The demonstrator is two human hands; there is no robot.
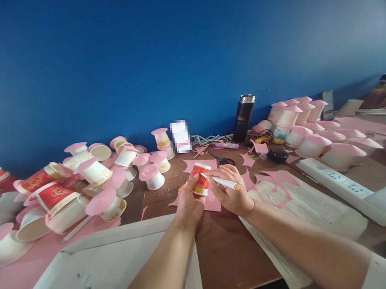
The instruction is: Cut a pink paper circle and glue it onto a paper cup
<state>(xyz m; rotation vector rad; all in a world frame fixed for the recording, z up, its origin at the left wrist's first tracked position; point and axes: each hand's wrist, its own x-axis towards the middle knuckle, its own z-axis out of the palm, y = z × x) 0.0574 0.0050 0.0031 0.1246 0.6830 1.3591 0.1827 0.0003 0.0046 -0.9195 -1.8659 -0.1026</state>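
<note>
The left hand [188,202] is curled around a red cup [202,184], held over the table [223,254] between its front and back edges. The right hand [233,189] is bent tightly about a white pen [225,182], tip at the cup's side (whether touching cannot be told). A black flask [243,121] stands near the table's back edge, right of the cup.

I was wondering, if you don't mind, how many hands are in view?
2: the left hand around the red-and-gold cup, and the right hand gripping the white pen beside it. Neither is fully hidden; no others show.
</note>
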